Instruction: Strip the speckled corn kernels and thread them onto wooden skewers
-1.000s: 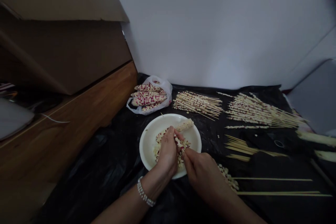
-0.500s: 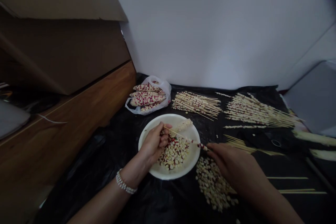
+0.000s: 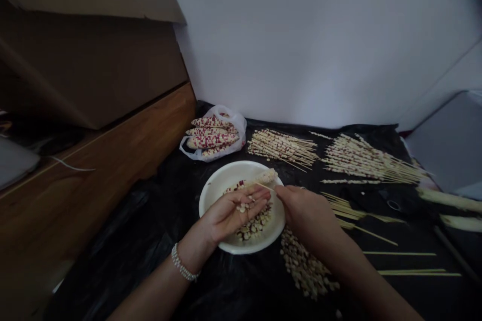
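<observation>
My left hand (image 3: pixel 237 210) is palm up over a white bowl (image 3: pixel 211 188), its fingers stretched out and a few loose corn kernels (image 3: pixel 244 207) lying in the palm. In the closed fingers of my right hand (image 3: pixel 297 203), at the bowl's right rim, is a thin skewer (image 3: pixel 266 188). The skewer's tip points left across my left fingertips. Any kernels threaded on it are hidden by the right hand. Inside the bowl lie more loose kernels (image 3: pixel 250 230) and a pale stripped corncob (image 3: pixel 267 176), with a partly covered red-and-white cob beside it.
Behind the bowl, a plastic bag (image 3: pixel 239 128) holds several speckled cobs (image 3: pixel 213 141). Two bundles of kernel skewers (image 3: pixel 280 145) lie at the back. A kernel heap (image 3: pixel 307 266) is below my right forearm. Bare sticks (image 3: pixel 341 205) lie right, on black plastic sheeting (image 3: pixel 150 241).
My left hand has let go of the skewer's end and turned palm up, showing kernels. My right hand has moved left and slightly up, with the skewer's tip now shifted right.
</observation>
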A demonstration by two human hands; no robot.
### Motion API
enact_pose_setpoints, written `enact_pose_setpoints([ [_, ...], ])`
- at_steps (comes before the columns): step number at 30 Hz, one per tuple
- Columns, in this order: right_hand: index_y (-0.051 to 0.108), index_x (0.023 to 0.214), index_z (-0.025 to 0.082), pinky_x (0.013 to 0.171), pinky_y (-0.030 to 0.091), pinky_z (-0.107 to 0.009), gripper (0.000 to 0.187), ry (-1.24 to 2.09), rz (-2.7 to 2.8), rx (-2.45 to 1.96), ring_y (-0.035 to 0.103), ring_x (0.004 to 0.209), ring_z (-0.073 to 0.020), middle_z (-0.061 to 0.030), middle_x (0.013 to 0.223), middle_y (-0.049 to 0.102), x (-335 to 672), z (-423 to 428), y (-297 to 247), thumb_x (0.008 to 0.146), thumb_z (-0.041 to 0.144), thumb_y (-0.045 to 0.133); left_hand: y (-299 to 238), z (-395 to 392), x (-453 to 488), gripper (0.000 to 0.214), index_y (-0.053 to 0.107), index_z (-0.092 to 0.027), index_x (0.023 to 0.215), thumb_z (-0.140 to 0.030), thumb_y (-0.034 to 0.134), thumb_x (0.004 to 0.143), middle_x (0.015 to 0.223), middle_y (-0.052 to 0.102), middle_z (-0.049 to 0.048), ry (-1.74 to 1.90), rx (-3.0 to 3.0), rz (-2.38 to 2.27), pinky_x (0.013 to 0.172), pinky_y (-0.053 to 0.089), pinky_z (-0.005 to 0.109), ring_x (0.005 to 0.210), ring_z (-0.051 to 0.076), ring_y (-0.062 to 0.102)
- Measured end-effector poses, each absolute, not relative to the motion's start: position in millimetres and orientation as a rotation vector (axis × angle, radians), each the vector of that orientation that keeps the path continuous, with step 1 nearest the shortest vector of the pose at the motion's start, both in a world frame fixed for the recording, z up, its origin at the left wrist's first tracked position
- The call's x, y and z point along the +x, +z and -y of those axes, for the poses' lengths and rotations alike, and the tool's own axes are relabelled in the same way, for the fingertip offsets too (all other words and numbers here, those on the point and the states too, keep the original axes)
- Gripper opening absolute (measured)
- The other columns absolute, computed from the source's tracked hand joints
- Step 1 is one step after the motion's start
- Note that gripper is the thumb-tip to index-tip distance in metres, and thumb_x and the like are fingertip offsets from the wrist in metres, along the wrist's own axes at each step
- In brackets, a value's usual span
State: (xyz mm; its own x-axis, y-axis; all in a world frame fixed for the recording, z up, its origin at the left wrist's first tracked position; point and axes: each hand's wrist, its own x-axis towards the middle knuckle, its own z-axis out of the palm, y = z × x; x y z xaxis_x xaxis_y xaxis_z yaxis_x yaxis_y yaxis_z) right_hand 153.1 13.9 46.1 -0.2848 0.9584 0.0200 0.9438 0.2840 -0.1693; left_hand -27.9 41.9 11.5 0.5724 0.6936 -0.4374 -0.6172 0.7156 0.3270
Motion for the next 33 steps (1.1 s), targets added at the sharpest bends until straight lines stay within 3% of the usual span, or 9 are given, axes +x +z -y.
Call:
enact_pose_setpoints([
  [4, 0.061, 0.091, 0.021, 0.055, 0.031, -0.025, 0.024, 0.218, 2.411, -1.669, 0.06, 0.073, -0.0153, -0.004, 0.08, 0.066, 160.3, -17.1, 39.7, 0.085, 0.014, 0.039, 6.8, -40.0, -32.9, 0.048, 0.054, -0.003, 0.118, 0.013, 0.041, 0.074, 0.109, 0.066, 0.0162, 0.759, 0.294, -0.551, 0.095, 0.046, 0.027, 0.11, 0.02, 0.06],
  [10, 0.062, 0.092, 0.02, 0.056, 0.034, -0.026, 0.027, 0.232, 2.407, -1.543, 0.059, 0.07, -0.015, -0.0047, 0.077, 0.066, 168.6, -17.0, 34.2, 0.086, 0.017, 0.035, 5.1, -42.1, -32.8, 0.029, 0.061, -0.005, 0.106, 0.003, 0.052, 0.08, 0.106, 0.068, 0.0144, 0.826, 0.335, -0.664, 0.091, 0.049, 0.022, 0.108, 0.02, 0.062],
  [14, 0.062, 0.094, 0.02, 0.057, 0.037, -0.027, 0.027, 0.278, 2.402, -1.514, 0.061, 0.072, -0.015, -0.0043, 0.081, 0.067, 172.2, -17.6, 33.0, 0.086, 0.017, 0.036, 1.8, -43.7, -32.1, 0.022, 0.062, -0.004, 0.105, -0.006, 0.055, 0.084, 0.101, 0.069, 0.0159, 0.829, 0.366, -0.703, 0.084, 0.053, 0.022, 0.095, 0.02, 0.067],
  [18, 0.062, 0.101, 0.023, 0.058, 0.039, -0.027, 0.029, 0.288, 2.399, -1.497, 0.062, 0.074, -0.0145, -0.0034, 0.088, 0.069, 174.0, -17.5, 32.2, 0.087, 0.017, 0.037, -1.5, -45.4, -31.0, 0.025, 0.061, -0.005, 0.106, -0.022, 0.052, 0.09, 0.085, 0.069, 0.0136, 0.805, 0.337, -0.747, 0.06, 0.055, 0.016, 0.068, 0.013, 0.068],
  [20, 0.062, 0.104, 0.023, 0.059, 0.04, -0.027, 0.029, 0.292, 2.407, -1.49, 0.063, 0.074, -0.0147, -0.0033, 0.09, 0.069, 174.3, -16.9, 31.8, 0.088, 0.018, 0.037, -1.4, -45.9, -30.8, 0.03, 0.061, -0.005, 0.108, -0.027, 0.048, 0.092, 0.082, 0.069, 0.0132, 0.779, 0.305, -0.754, 0.055, 0.054, 0.015, 0.064, 0.012, 0.066],
  [29, 0.058, 0.114, 0.022, 0.061, 0.044, -0.029, 0.035, 0.267, 2.46, -1.518, 0.065, 0.077, -0.0177, -0.0055, 0.096, 0.069, 173.5, -11.7, 30.4, 0.086, 0.014, 0.039, -2.5, -43.9, -32.0, 0.022, 0.06, -0.008, 0.109, -0.013, 0.052, 0.089, 0.078, 0.064, 0.0067, 0.783, 0.26, -0.679, 0.059, 0.052, 0.015, 0.063, 0.008, 0.061],
  [33, 0.059, 0.114, 0.021, 0.062, 0.045, -0.032, 0.035, 0.259, 2.457, -1.543, 0.066, 0.076, -0.0192, -0.0059, 0.094, 0.07, 173.0, -10.4, 32.1, 0.085, 0.014, 0.039, -5.2, -46.5, -31.8, 0.012, 0.064, -0.008, 0.092, -0.015, 0.055, 0.087, 0.073, 0.062, 0.0051, 0.847, 0.244, -0.692, 0.054, 0.049, 0.011, 0.058, 0.006, 0.058],
])
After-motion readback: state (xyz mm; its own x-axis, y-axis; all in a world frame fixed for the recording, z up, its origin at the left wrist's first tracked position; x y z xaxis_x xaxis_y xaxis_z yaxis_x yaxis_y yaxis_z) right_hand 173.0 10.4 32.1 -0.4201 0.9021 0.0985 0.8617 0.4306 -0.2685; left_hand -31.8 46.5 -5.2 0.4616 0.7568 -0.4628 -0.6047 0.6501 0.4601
